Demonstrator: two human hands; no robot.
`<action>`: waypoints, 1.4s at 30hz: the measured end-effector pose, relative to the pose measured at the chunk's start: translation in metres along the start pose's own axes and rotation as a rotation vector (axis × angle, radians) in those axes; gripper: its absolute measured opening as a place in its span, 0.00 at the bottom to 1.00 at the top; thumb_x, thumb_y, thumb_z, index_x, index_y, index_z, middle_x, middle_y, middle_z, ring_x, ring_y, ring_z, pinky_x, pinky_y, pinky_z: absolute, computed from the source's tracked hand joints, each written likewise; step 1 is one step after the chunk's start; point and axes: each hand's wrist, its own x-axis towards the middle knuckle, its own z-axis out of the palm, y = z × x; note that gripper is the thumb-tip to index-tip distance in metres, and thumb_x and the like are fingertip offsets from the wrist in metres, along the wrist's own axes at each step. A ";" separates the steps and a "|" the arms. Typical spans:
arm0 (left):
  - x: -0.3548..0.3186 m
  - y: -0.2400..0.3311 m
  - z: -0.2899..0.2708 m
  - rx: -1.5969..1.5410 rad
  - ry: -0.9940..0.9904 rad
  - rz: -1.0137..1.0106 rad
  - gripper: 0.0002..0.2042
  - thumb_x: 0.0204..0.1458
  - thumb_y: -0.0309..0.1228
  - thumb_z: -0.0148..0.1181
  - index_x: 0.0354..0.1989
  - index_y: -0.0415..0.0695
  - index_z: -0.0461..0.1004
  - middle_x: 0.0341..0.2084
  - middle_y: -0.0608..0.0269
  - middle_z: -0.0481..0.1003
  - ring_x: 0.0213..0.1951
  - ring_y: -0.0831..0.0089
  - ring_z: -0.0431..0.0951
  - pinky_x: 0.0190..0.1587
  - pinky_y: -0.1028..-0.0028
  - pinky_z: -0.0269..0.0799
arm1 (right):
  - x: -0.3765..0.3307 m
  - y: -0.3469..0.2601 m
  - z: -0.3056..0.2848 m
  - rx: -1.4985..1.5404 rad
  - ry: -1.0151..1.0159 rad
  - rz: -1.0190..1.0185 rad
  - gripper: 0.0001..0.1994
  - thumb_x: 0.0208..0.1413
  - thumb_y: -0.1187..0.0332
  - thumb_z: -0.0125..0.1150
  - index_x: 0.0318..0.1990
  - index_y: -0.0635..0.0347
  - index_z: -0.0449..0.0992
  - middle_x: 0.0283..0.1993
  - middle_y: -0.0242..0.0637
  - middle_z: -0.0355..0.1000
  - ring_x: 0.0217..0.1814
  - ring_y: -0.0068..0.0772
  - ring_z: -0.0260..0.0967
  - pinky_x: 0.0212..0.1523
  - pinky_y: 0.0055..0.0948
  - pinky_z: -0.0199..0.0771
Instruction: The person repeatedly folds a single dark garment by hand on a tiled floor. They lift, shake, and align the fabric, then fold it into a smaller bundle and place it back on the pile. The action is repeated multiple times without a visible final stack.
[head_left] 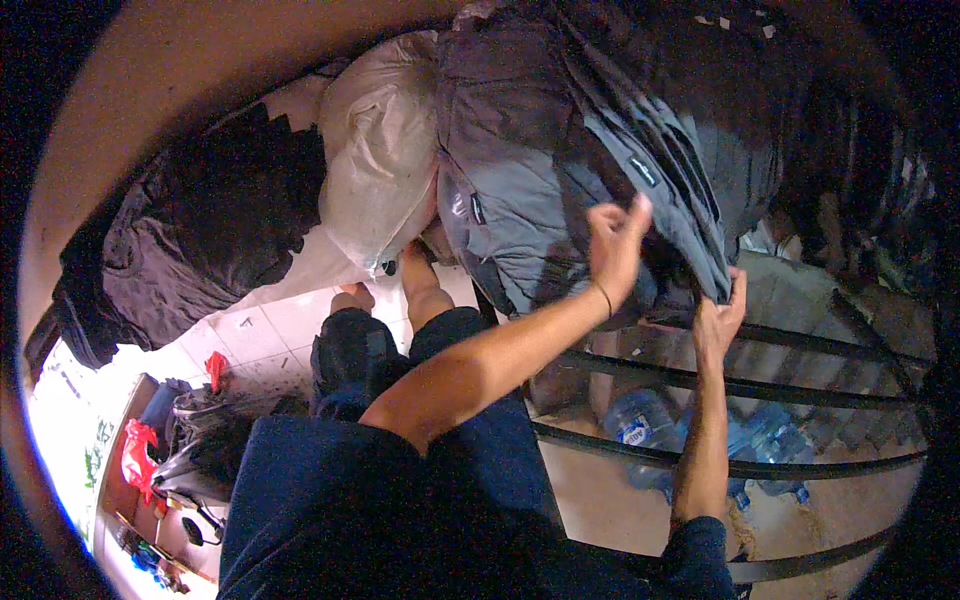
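Note:
A large grey backpack (520, 170) rests on a black metal railing (790, 395) in front of me. My left hand (615, 240) is closed on a fold of the grey fabric near the pack's middle. At the lower right edge of the pack, my right hand (720, 315) pinches a corner of the same fabric just above the railing. Both forearms reach up from the lower edge of the view. My legs in dark shorts (380, 350) and bare feet stand on pale floor tiles (260, 330).
A full whitish sack (375, 150) leans beside the backpack. Dark clothes (200, 240) are heaped at the left. Plastic water bottles (640, 425) lie below the railing. A low wooden surface (150, 490) at the lower left holds a red plastic bag (138, 455) and small items.

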 end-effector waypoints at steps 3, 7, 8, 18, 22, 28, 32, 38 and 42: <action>0.076 0.065 0.001 -0.170 0.068 -0.183 0.39 0.53 0.56 0.70 0.60 0.34 0.70 0.60 0.47 0.76 0.62 0.58 0.75 0.63 0.59 0.71 | -0.001 -0.006 -0.016 -0.137 -0.057 -0.228 0.11 0.48 0.78 0.59 0.42 0.64 0.74 0.36 0.44 0.72 0.38 0.41 0.71 0.44 0.34 0.74; 0.152 0.162 0.026 0.281 -0.050 -0.095 0.35 0.45 0.44 0.78 0.56 0.29 0.76 0.59 0.42 0.78 0.62 0.56 0.78 0.60 0.58 0.76 | -0.010 -0.031 -0.015 -0.213 -0.152 -0.578 0.14 0.40 0.74 0.63 0.38 0.66 0.74 0.34 0.50 0.70 0.34 0.57 0.68 0.38 0.44 0.72; 0.150 0.169 0.025 0.265 0.011 -0.036 0.29 0.44 0.38 0.76 0.50 0.29 0.77 0.53 0.43 0.79 0.56 0.58 0.80 0.55 0.59 0.78 | -0.015 -0.037 -0.013 -0.187 -0.161 -0.597 0.15 0.37 0.71 0.65 0.36 0.66 0.74 0.32 0.48 0.68 0.32 0.57 0.66 0.35 0.47 0.69; 0.074 0.128 -0.220 0.620 0.277 0.461 0.28 0.59 0.49 0.67 0.55 0.35 0.77 0.49 0.44 0.81 0.51 0.46 0.81 0.56 0.57 0.74 | -0.108 -0.052 0.106 -0.010 -0.406 -0.262 0.18 0.49 0.78 0.63 0.49 0.67 0.70 0.50 0.53 0.74 0.53 0.56 0.74 0.57 0.40 0.73; -0.007 0.039 -0.244 0.796 0.212 0.227 0.23 0.56 0.44 0.73 0.48 0.39 0.72 0.40 0.52 0.79 0.41 0.59 0.79 0.47 0.60 0.75 | -0.106 -0.037 0.115 -0.032 -0.317 0.053 0.16 0.54 0.76 0.62 0.51 0.65 0.71 0.42 0.51 0.79 0.43 0.52 0.80 0.49 0.41 0.78; -0.025 -0.023 -0.225 0.466 0.267 0.148 0.20 0.60 0.40 0.70 0.50 0.38 0.73 0.36 0.54 0.81 0.37 0.65 0.81 0.42 0.64 0.76 | -0.100 -0.029 0.077 -0.056 -0.285 -0.083 0.24 0.49 0.79 0.61 0.57 0.64 0.70 0.45 0.47 0.79 0.47 0.42 0.79 0.52 0.37 0.78; -0.054 0.005 -0.221 0.493 0.316 0.051 0.17 0.62 0.38 0.66 0.47 0.38 0.71 0.37 0.51 0.81 0.36 0.60 0.80 0.41 0.62 0.74 | -0.109 -0.033 0.082 -0.122 -0.430 -0.039 0.31 0.48 0.78 0.64 0.64 0.63 0.71 0.55 0.52 0.78 0.51 0.48 0.80 0.56 0.38 0.78; -0.091 0.033 -0.114 0.353 0.207 0.187 0.20 0.63 0.40 0.64 0.50 0.39 0.63 0.34 0.36 0.79 0.36 0.37 0.81 0.40 0.46 0.75 | -0.123 -0.044 0.118 -0.237 -0.455 0.017 0.52 0.48 0.62 0.79 0.74 0.72 0.51 0.60 0.66 0.73 0.63 0.65 0.73 0.66 0.49 0.70; -0.081 0.022 -0.108 0.246 0.071 0.266 0.21 0.63 0.45 0.64 0.46 0.37 0.69 0.32 0.41 0.79 0.34 0.41 0.81 0.39 0.50 0.75 | -0.084 -0.043 0.112 0.061 -0.162 0.194 0.26 0.61 0.71 0.66 0.64 0.75 0.68 0.59 0.55 0.75 0.56 0.42 0.74 0.62 0.36 0.71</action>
